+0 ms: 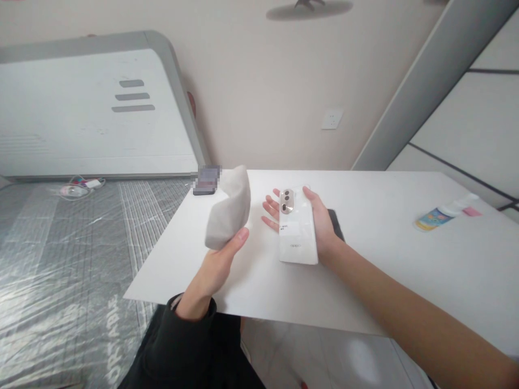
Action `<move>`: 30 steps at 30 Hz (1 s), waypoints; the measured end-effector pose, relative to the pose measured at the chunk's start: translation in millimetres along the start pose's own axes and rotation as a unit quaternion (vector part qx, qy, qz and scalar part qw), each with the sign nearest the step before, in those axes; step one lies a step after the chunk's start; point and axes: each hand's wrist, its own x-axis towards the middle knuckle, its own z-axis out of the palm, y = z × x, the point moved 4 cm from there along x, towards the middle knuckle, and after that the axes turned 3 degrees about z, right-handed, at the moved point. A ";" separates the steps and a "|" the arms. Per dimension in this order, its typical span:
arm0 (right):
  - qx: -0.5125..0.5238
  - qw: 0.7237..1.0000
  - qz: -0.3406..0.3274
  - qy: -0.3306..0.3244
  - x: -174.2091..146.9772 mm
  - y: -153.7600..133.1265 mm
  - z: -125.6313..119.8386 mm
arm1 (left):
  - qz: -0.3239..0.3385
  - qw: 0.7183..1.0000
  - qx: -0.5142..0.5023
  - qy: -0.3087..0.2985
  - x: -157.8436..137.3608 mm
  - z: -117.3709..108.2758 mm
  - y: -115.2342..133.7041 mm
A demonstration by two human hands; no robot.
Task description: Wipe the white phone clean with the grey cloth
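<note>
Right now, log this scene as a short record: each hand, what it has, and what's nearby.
Left hand: holding a light gray cloth
Right hand: holding a white phone, camera side showing, fingers reaching out behind it
Surface below: white table
Right side of table: labelled bottle
Beside right wrist: dark object, partly hidden
</note>
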 end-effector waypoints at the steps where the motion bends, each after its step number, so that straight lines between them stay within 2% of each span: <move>1: -0.019 1.000 0.010 -0.006 -1.8 3.4 2.9 | -0.002 0.998 0.047 -0.029 -0.4 6.4 -1.8; 3: -0.053 0.998 0.039 -0.017 -5.4 11.5 8.7 | 0.022 0.978 0.172 -0.118 -0.5 26.1 -6.4; 5: -0.080 0.995 0.062 -0.025 -8.4 18.0 12.7 | 0.084 0.926 0.315 -0.192 -1.7 49.2 -12.9; 7: -0.098 0.993 0.064 -0.026 -10.1 19.5 13.9 | 0.151 0.880 0.398 -0.209 -6.0 69.0 -19.4; 9: -0.108 0.993 0.049 -0.018 -10.2 16.6 12.6 | 0.194 0.851 0.438 -0.213 -14.2 84.2 -24.7; 13: -0.107 0.994 0.027 -0.015 -8.6 14.7 12.6 | 0.195 0.807 0.496 -0.254 -22.5 97.0 -28.0; 15: -0.101 0.994 0.032 -0.027 -9.0 20.9 16.9 | 0.183 0.806 0.515 -0.227 -13.2 93.8 -22.2; 19: -0.085 0.994 0.063 -0.039 -12.9 32.4 25.3 | 0.163 0.824 0.524 -0.141 1.7 89.8 -11.3; 22: -0.062 0.997 0.045 -0.034 -13.7 23.9 24.5 | 0.164 0.825 0.513 -0.170 -13.3 98.6 -15.9; 25: -0.062 0.997 -0.012 -0.035 -11.4 10.7 20.2 | 0.180 0.817 0.502 -0.221 -26.6 103.2 -22.5; 27: -0.059 0.997 -0.026 -0.048 -9.3 9.1 19.1 | 0.187 0.823 0.496 -0.204 -21.2 98.7 -21.9; 30: -0.043 0.997 0.002 -0.066 -6.4 15.0 19.5 | 0.181 0.849 0.475 -0.143 -6.2 90.1 -17.4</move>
